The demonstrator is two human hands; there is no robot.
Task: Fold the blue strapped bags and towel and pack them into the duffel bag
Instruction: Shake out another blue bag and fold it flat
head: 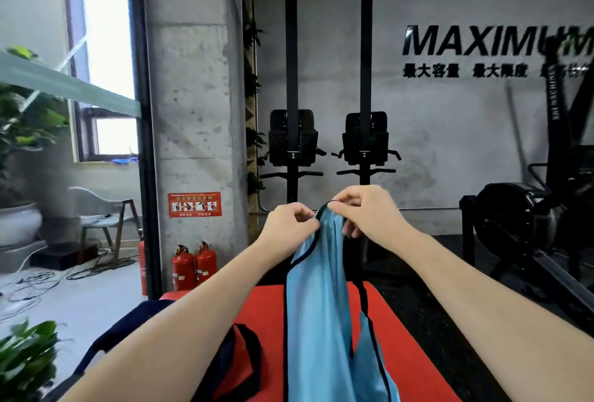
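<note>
Head view: both forearms are stretched forward and raised, the hands brought close together above the red bench [257, 308]. The left hand [287, 224] is curled, its fingertips pinched on the black-trimmed top edge of one light blue strapped bag [316, 321]. The right hand [369, 212] is curled likewise, its thumb and forefinger closed on the black strap loop at the bag's top. Each grip is thus nearly closed on the bag. The bag is held hanging, its lower part draped down over the bench toward the viewer. One dark navy duffel bag [225, 366] with black handles is seen lying on the bench's left side, under the left forearm. Two red fire extinguishers [193, 265] are seen standing at the pillar behind.
</note>
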